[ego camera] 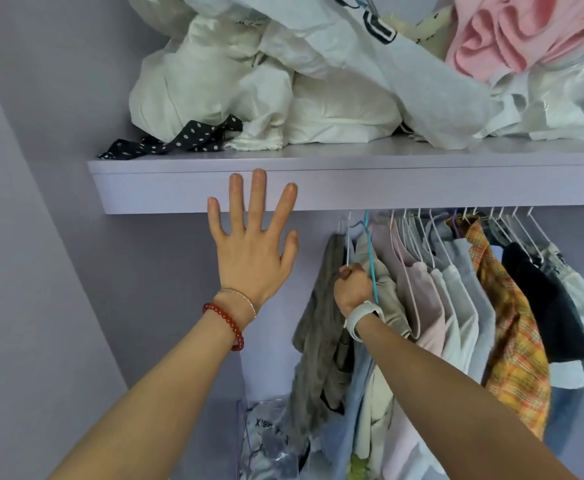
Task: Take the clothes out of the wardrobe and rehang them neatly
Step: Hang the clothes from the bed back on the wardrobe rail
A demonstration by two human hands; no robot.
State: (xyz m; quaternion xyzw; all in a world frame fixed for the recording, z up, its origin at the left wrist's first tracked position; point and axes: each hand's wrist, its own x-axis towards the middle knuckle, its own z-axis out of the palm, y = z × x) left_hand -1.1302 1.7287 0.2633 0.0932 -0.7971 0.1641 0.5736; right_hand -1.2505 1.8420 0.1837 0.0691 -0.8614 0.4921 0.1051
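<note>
A row of clothes hangs on hangers under a lilac shelf [353,188] in the wardrobe. My right hand [353,287] grips a white hanger [348,244] near the left end of the row, beside a blue hanger [370,251] with a beige garment [389,292]. A grey-brown garment [321,327] hangs leftmost. Further right hang pale pink and white tops [432,306], an orange plaid shirt [512,334] and a black garment [547,306]. My left hand [252,244] is raised with fingers spread, its fingertips at the shelf's front edge.
On the shelf lie piled white fabric bags [249,81], a pink cloth [512,32] and a black dotted strap [176,140]. A clear plastic bag [273,441] sits low in the wardrobe. The lilac side wall [24,237] stands to the left.
</note>
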